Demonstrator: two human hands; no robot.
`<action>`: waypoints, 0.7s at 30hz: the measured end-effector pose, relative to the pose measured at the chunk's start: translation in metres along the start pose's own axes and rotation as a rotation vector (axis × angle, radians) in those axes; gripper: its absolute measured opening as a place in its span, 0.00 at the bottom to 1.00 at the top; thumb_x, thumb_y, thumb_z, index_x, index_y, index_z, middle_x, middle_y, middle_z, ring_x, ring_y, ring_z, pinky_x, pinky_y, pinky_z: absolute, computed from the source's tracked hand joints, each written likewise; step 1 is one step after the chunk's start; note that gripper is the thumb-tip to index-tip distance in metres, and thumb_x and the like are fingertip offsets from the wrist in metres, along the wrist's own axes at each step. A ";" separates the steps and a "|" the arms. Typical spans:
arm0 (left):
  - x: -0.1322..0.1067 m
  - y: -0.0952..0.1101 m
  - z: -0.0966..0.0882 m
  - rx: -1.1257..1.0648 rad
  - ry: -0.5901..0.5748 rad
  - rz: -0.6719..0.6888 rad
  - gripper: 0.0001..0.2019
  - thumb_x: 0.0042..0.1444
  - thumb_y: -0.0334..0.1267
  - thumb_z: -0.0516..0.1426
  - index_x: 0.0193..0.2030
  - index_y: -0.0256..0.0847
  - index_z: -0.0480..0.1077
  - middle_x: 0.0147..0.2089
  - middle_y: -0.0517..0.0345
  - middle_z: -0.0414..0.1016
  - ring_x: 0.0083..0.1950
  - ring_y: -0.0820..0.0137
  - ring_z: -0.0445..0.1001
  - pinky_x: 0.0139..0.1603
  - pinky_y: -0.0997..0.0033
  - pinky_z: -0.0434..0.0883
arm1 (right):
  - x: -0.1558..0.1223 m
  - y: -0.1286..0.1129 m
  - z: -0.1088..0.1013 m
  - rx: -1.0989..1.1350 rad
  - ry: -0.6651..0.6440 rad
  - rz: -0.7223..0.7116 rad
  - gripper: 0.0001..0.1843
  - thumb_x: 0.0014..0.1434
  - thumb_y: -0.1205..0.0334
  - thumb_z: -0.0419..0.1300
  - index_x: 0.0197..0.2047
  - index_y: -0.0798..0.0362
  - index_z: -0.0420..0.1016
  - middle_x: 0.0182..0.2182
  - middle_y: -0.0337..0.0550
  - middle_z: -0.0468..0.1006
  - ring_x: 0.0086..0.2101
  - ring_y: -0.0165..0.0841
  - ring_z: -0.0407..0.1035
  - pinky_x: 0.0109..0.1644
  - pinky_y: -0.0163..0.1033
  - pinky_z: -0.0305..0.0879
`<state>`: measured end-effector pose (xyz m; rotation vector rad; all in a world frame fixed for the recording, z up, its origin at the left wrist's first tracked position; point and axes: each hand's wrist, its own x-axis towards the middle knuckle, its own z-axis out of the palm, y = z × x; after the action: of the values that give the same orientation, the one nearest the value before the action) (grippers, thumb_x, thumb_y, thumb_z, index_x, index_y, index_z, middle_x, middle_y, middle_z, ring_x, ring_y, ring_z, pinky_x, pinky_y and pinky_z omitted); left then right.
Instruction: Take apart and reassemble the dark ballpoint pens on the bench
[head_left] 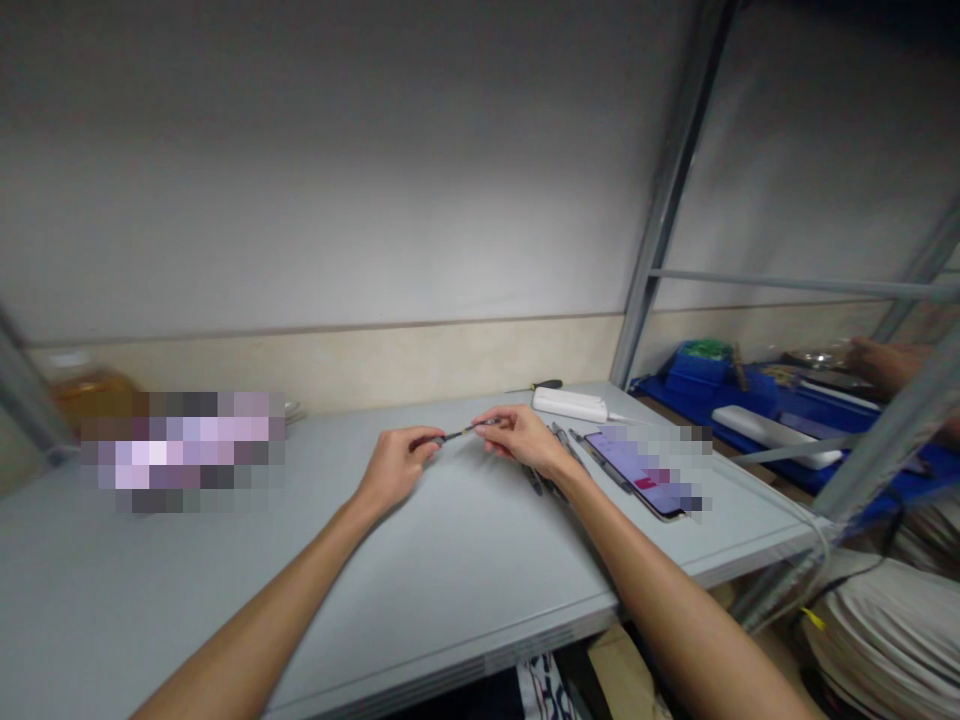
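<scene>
Above the grey tabletop, my left hand pinches the dark end of a slim pen. My right hand is closed on the pen's other end, fingertips together. Between the two hands a thin stretch shows, dark with a small yellowish part; whether it is one piece or two I cannot tell. Several grey-black pens lie on the table beside and partly behind my right wrist. To their right rests a phone with a lit, partly pixelated screen.
A white power strip and a screwdriver lie at the back. At left, a pixelated object stands before a bottle of amber liquid. Metal posts divide off a blue surface, where another person's hand reaches in.
</scene>
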<state>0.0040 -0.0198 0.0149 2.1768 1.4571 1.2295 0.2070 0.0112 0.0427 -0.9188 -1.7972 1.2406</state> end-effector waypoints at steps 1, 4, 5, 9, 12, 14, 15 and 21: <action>0.000 0.000 0.002 -0.047 -0.022 -0.051 0.11 0.52 0.33 0.52 0.38 0.36 0.74 0.32 0.53 0.78 0.31 0.68 0.74 0.33 0.69 0.70 | 0.000 0.001 0.000 -0.010 0.009 -0.007 0.15 0.48 0.54 0.60 0.35 0.58 0.73 0.16 0.34 0.68 0.15 0.21 0.56 0.18 0.28 0.49; -0.002 0.004 0.006 -0.083 0.003 -0.079 0.11 0.52 0.32 0.52 0.38 0.36 0.74 0.29 0.55 0.77 0.28 0.69 0.73 0.30 0.71 0.70 | 0.001 0.002 -0.001 -0.050 0.055 -0.035 0.14 0.49 0.53 0.59 0.30 0.58 0.72 0.14 0.34 0.68 0.15 0.22 0.56 0.18 0.29 0.48; -0.003 0.006 0.006 -0.048 0.034 -0.043 0.11 0.52 0.31 0.52 0.37 0.37 0.74 0.31 0.54 0.77 0.30 0.69 0.73 0.32 0.70 0.70 | 0.001 0.002 -0.001 -0.058 0.074 -0.036 0.14 0.49 0.54 0.59 0.29 0.58 0.72 0.13 0.34 0.67 0.14 0.22 0.55 0.18 0.29 0.47; -0.004 0.012 0.003 0.124 0.105 0.170 0.11 0.53 0.28 0.50 0.37 0.38 0.73 0.35 0.53 0.76 0.37 0.68 0.73 0.41 0.68 0.68 | -0.001 0.001 -0.002 -0.004 0.069 0.010 0.11 0.46 0.57 0.60 0.26 0.58 0.72 0.11 0.31 0.62 0.13 0.21 0.50 0.17 0.29 0.41; -0.005 0.012 0.001 0.186 0.121 0.250 0.12 0.55 0.27 0.49 0.39 0.37 0.72 0.36 0.52 0.76 0.37 0.68 0.72 0.41 0.68 0.68 | -0.001 0.000 -0.004 0.116 -0.007 0.076 0.10 0.45 0.58 0.60 0.24 0.58 0.70 0.09 0.30 0.59 0.12 0.20 0.47 0.16 0.30 0.39; -0.006 0.012 0.001 0.206 0.134 0.280 0.12 0.55 0.27 0.48 0.39 0.37 0.72 0.35 0.51 0.75 0.37 0.68 0.72 0.41 0.68 0.68 | -0.002 0.000 -0.006 0.191 -0.055 0.126 0.09 0.45 0.59 0.59 0.24 0.57 0.69 0.08 0.29 0.58 0.11 0.20 0.46 0.16 0.30 0.37; -0.006 0.012 0.002 0.210 0.137 0.292 0.13 0.55 0.27 0.47 0.39 0.36 0.72 0.35 0.51 0.75 0.37 0.68 0.72 0.41 0.68 0.68 | -0.002 0.001 -0.007 0.223 -0.073 0.148 0.09 0.45 0.60 0.59 0.24 0.57 0.68 0.07 0.29 0.58 0.11 0.20 0.45 0.15 0.30 0.36; -0.006 0.015 0.003 0.223 0.157 0.327 0.13 0.56 0.27 0.47 0.39 0.37 0.71 0.35 0.51 0.74 0.37 0.68 0.71 0.41 0.67 0.69 | 0.000 0.004 -0.010 0.349 -0.163 0.225 0.08 0.47 0.61 0.57 0.22 0.56 0.65 0.06 0.28 0.57 0.09 0.20 0.42 0.15 0.30 0.35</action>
<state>0.0147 -0.0317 0.0192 2.6018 1.3924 1.4299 0.2161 0.0165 0.0411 -0.8530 -1.5559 1.7511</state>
